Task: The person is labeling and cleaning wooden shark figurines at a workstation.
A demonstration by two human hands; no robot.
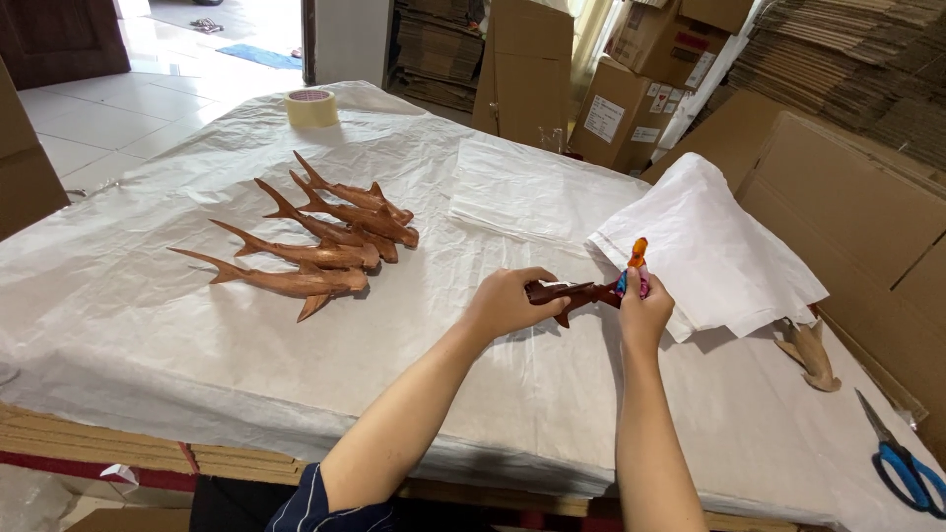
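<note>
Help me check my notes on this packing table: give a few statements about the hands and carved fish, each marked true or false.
1. Both hands hold one dark wooden shark. True: left hand at its head end, right hand at its tail.
2. The right hand also grips scissors. False: the blue-handled scissors lie on the table's right edge.
3. Several brown sharks lie grouped to the left. True.
4. The tape roll sits beside the hands. False: it stands at the far edge.

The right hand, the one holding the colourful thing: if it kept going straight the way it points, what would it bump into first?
The right hand points up and away across the table. Going straight on, it would probably first meet the loose white paper sheets lying just beyond it, though depth is hard to judge from the head view.
</note>
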